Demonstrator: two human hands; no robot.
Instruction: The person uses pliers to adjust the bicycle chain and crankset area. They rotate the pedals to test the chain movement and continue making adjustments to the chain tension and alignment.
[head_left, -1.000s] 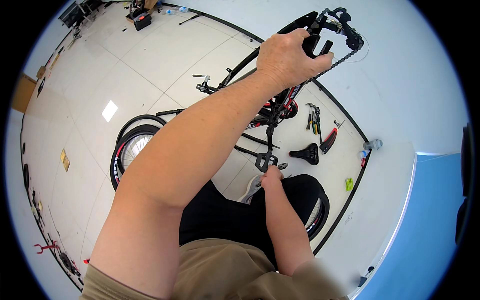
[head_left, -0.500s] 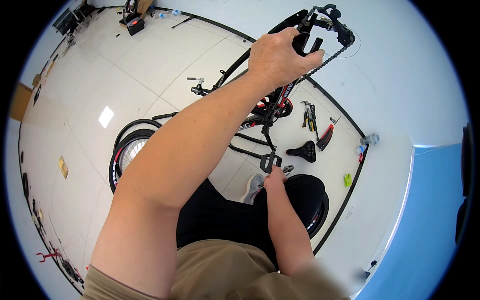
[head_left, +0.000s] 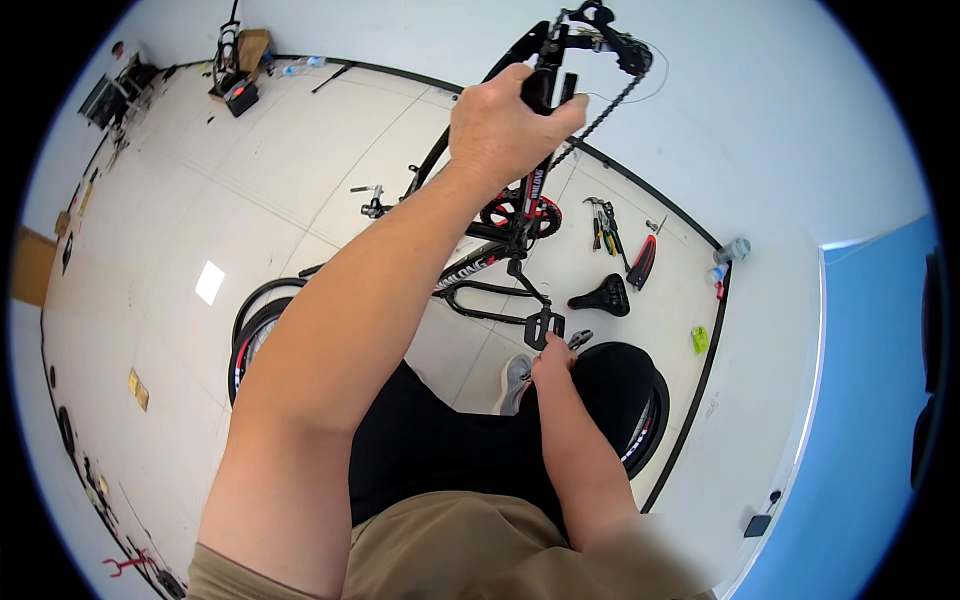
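Note:
My left hand (head_left: 505,120) is wrapped around a raised dark part of the black bicycle frame (head_left: 488,232), close below the rear derailleur (head_left: 628,55). From there the chain (head_left: 610,115) runs down to the red and black chainring (head_left: 540,215). Low in front of me, my right hand (head_left: 553,360) is closed just below the black pedal (head_left: 543,328). A silver tool head, like a wrench's (head_left: 580,339), sticks out beside its fingers. Whether those fingers also touch the pedal is hard to see. My left forearm hides part of the frame.
Right of the pedal lie a black saddle (head_left: 602,297), a red and black folding saw-like tool (head_left: 643,262) and several hand tools (head_left: 604,225). A wheel (head_left: 258,335) rests left; another tyre (head_left: 655,425) shows by my right knee. Bottles (head_left: 735,250) stand along the wall.
The frame's raised end and my left hand have shifted left, and more of the chainring and lettered tube shows. My right hand stays by the pedal. The whole view has turned slightly.

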